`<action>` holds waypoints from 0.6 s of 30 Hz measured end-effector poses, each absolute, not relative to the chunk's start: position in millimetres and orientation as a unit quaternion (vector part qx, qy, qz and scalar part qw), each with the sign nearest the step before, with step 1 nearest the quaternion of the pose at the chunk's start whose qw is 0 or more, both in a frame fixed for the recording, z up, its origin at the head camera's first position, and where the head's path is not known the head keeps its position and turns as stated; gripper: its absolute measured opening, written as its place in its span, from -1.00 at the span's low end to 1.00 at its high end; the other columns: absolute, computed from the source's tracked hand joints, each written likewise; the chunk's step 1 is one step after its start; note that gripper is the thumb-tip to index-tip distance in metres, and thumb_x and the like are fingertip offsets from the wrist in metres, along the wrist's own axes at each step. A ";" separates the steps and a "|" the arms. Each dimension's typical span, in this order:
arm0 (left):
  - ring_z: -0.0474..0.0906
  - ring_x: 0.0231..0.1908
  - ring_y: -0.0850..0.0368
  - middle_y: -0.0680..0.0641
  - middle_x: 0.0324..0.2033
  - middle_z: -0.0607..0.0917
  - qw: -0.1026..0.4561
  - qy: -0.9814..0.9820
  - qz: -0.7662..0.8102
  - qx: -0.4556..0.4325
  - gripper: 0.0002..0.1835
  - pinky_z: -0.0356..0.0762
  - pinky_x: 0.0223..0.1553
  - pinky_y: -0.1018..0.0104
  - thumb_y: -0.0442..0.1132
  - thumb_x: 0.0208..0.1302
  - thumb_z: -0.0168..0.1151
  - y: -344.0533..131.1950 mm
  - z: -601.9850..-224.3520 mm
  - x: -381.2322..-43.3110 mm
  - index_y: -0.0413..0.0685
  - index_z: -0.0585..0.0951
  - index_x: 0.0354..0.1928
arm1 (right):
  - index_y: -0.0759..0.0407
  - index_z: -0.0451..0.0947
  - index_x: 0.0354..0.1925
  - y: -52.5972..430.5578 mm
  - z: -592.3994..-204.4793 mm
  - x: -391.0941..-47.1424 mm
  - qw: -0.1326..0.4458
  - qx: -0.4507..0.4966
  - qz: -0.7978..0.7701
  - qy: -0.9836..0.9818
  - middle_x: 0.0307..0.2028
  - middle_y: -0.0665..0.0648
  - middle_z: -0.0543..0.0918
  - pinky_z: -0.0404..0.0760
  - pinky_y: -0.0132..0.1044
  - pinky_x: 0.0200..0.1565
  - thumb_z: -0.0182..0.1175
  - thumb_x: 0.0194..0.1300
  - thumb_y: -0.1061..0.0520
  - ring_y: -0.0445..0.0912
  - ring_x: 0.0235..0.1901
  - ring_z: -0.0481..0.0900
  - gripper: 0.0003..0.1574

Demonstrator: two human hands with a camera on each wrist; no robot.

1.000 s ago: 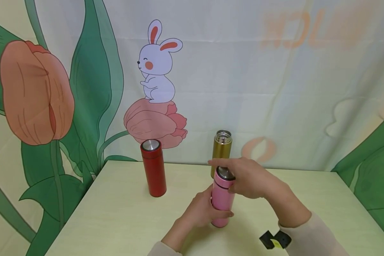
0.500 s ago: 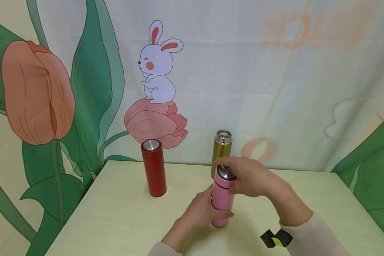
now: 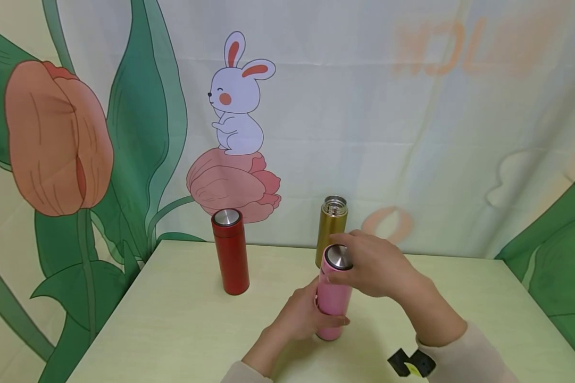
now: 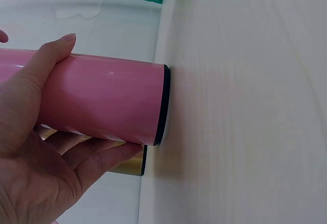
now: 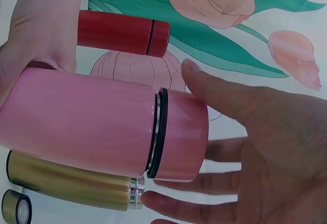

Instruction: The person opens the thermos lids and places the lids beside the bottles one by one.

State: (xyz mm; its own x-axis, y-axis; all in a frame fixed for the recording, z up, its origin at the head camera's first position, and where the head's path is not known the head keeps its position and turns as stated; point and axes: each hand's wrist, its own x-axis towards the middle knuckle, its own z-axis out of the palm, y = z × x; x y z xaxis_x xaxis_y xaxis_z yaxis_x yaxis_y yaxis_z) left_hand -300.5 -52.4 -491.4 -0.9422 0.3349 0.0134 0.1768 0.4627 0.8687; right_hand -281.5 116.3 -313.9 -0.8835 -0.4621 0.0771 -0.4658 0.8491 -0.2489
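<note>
A pink thermos bottle (image 3: 334, 300) stands upright on the table, its base at the tabletop in the left wrist view. My left hand (image 3: 300, 315) grips its lower body, with thumb and fingers on opposite sides. Around the pink lid (image 5: 186, 132), which has a steel top, my right hand (image 3: 375, 263) holds thumb and fingers on opposite sides. A black ring and a thin silvery strip show between lid and body in the right wrist view. Just behind stands a gold thermos bottle (image 3: 332, 226), its steel mouth uncovered and its lower part partly hidden.
A red thermos bottle (image 3: 231, 258) with its lid on stands to the left. The small gold cap (image 5: 16, 207) lies beside the gold bottle in the right wrist view. A printed cloth (image 3: 306, 106) hangs behind the pale table (image 3: 172, 319).
My right hand has turned about the lid: its index finger drew back from the left, and the thumb came across the front. My left hand and the bottle's body stayed in place.
</note>
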 end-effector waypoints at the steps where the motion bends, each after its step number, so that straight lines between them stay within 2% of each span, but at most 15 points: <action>1: 0.64 -0.05 0.19 0.16 -0.03 0.72 0.080 0.852 0.496 0.149 -0.02 0.62 0.01 0.05 0.21 -0.03 0.64 -52.5 -491.8 -300.7 0.59 0.31 0.44 | 0.11 0.47 0.40 114.9 -313.8 -280.5 0.010 0.232 0.130 -0.964 0.13 0.16 0.66 0.63 -0.11 -0.10 0.48 0.19 -0.28 -0.01 0.00 0.65 -0.04; 4: 0.64 -0.07 0.20 0.15 -0.05 0.71 0.078 0.853 0.494 0.146 0.03 0.61 -0.02 0.09 0.22 -0.04 0.64 -52.8 -493.1 -301.3 0.63 0.26 0.48 | 0.06 0.54 0.29 110.8 -313.9 -277.4 0.018 0.205 0.130 -0.970 -0.02 0.12 0.67 0.57 -0.17 -0.28 0.48 0.17 -0.30 -0.05 -0.21 0.64 -0.15; 7: 0.64 -0.07 0.21 0.16 -0.04 0.72 0.077 0.854 0.493 0.146 0.04 0.61 0.00 0.09 0.21 -0.03 0.64 -52.9 -492.9 -301.0 0.50 0.28 0.50 | 0.00 0.59 0.15 106.6 -314.9 -275.1 0.023 0.182 0.128 -0.975 -0.16 0.07 0.64 0.52 -0.19 -0.37 0.49 0.15 -0.31 -0.05 -0.35 0.60 -0.28; 11: 0.64 -0.07 0.22 0.16 -0.05 0.72 0.078 0.856 0.491 0.146 0.00 0.62 0.02 0.08 0.20 -0.02 0.64 -53.1 -492.7 -300.4 0.35 0.34 0.48 | 0.02 0.62 -0.05 101.6 -318.0 -274.1 0.031 0.170 0.125 -0.977 -0.29 0.04 0.60 0.49 -0.20 -0.41 0.49 0.15 -0.29 -0.05 -0.41 0.56 -0.43; 18: 0.65 -0.05 0.21 0.19 -0.05 0.73 0.073 0.856 0.488 0.152 -0.06 0.61 0.03 0.05 0.20 -0.03 0.64 -52.6 -492.4 -301.1 0.52 0.35 0.42 | 0.10 0.59 -0.23 99.0 -322.8 -275.1 0.057 0.177 0.124 -0.975 -0.38 0.08 0.58 0.47 -0.22 -0.48 0.49 0.14 -0.15 -0.04 -0.49 0.52 -0.56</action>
State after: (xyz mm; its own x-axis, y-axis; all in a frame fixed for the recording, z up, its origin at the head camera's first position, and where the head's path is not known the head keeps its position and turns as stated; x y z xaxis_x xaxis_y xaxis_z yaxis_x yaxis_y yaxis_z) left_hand -301.1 -52.6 -492.4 -0.9432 0.3314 0.0225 0.1881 0.4772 0.8584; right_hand -275.1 99.0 -322.8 -0.9311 -0.3306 0.1541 -0.3586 0.9068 -0.2218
